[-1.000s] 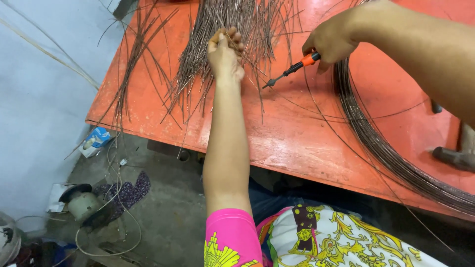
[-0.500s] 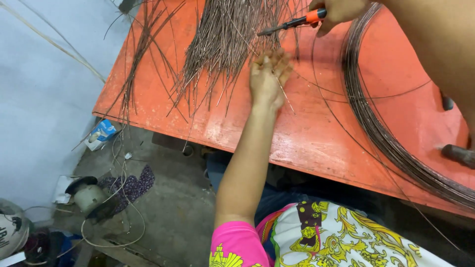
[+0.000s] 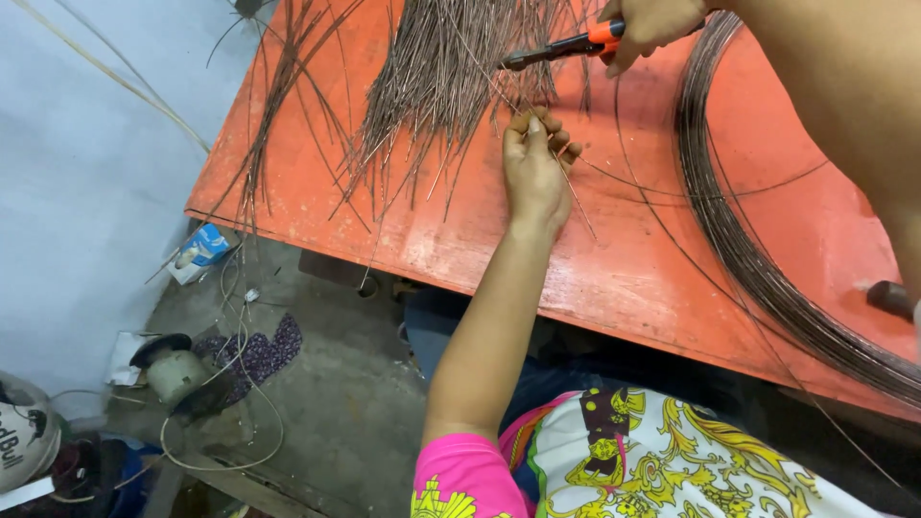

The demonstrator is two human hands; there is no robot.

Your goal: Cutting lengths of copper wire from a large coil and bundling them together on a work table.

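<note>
1. Between my two hands, on the orange worktop [image 3: 614, 278], a thin wire strand [image 3: 576, 197] runs out past my left hand [image 3: 533, 173], whose fingers [image 3: 552, 139] are pressed together, pinching it near its upper end.
2. Just above those fingers my right hand [image 3: 652, 24] is wrapped tight around the orange grip of the cutters [image 3: 561, 48]; their dark nose points left, towards the wire bundle [image 3: 451, 77].
3. That bundle of cut lengths fans out just left of and above my left fingers; a thinner spray of loose strands [image 3: 278, 105] lies further left, well apart.
4. Right of both hands a big wire coil [image 3: 767, 278] curves down the worktop.
5. I judge the strand light, stiff yet springy, and slick: a fingertip pinch near the end suits it, as a hold further down would let the tip whip. The cut ends look sharp.
</note>
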